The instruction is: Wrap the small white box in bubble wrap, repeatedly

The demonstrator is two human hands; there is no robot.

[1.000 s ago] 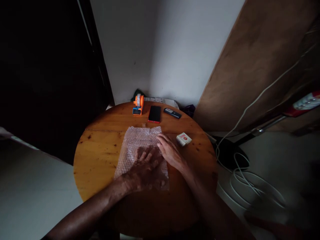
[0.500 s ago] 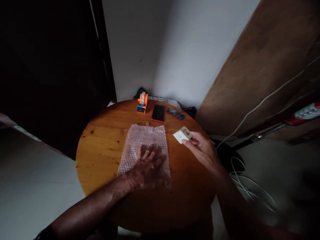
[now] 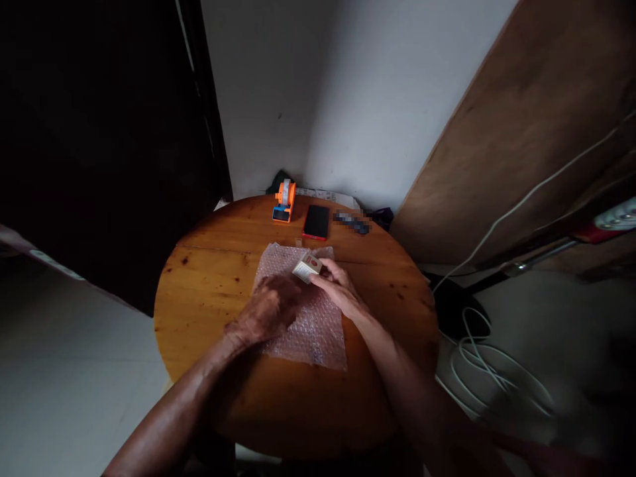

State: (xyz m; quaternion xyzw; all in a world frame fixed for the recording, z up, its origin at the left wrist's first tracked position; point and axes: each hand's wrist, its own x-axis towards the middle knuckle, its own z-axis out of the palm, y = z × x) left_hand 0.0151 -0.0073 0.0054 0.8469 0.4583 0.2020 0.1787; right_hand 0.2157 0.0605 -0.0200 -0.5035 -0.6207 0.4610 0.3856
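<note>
A sheet of bubble wrap (image 3: 318,338) lies flat on the round wooden table (image 3: 199,291). Over its upper part, my right hand (image 3: 340,288) grips a small white box (image 3: 308,265) with a red mark, thumb on the near side and fingers behind. My left hand (image 3: 275,305) is above the left half of the wrap, just below and left of the box. Its fingers are blurred and partly hidden, so I cannot make out whether they are spread or curled, or whether they touch the wrap.
Toward the back of the table stand an orange and blue tape dispenser (image 3: 284,201), a phone (image 3: 316,222) in a red case and a pixelated dark object (image 3: 352,222). A white wall rises behind. White cable (image 3: 477,358) loops on the floor at right.
My right hand has carried the small box leftward from beside the bubble wrap to above it. My left hand, earlier spread flat on the wrap, has lifted and shifted up and left.
</note>
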